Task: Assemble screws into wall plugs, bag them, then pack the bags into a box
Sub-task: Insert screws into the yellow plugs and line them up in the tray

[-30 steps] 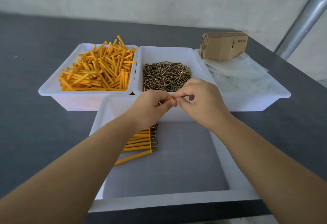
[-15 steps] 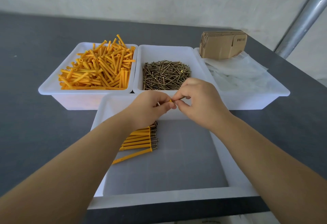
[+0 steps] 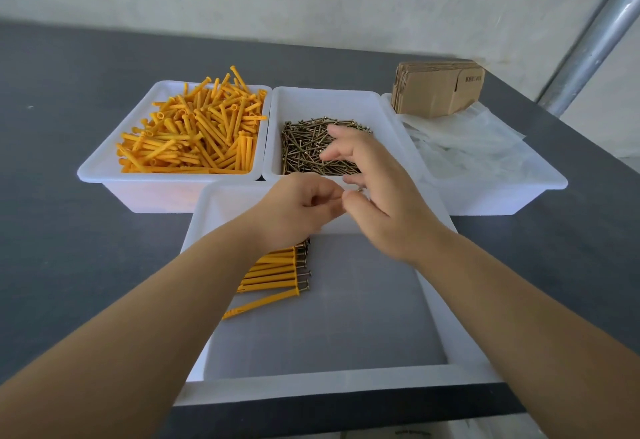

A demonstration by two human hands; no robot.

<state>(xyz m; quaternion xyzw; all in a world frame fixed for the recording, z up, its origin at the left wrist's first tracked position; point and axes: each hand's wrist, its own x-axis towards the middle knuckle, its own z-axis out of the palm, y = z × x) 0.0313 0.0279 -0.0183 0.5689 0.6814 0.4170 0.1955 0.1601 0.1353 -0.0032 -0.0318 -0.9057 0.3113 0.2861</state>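
Note:
My left hand [image 3: 298, 210] is curled into a fist over the far end of the front white tray [image 3: 311, 379]. It grips a wall plug that its fingers hide. My right hand [image 3: 377, 189] is beside it with fingers spread and straight, its thumb touching the left fingertips. Several assembled orange plugs with screws [image 3: 273, 272] lie in a row in the front tray, partly under my left wrist. Behind are a tray of loose orange plugs [image 3: 194, 137] and a tray of screws [image 3: 304, 147].
A third white tray [image 3: 540, 175] at the right holds clear plastic bags [image 3: 460, 147]. Flat cardboard boxes [image 3: 436, 88] stand at its far end. A metal pole [image 3: 595, 33] rises at the back right. The trays sit on a dark grey table.
My right hand has let go of the screw it was pinching and spread its fingers. My left hand stays curled in the same place.

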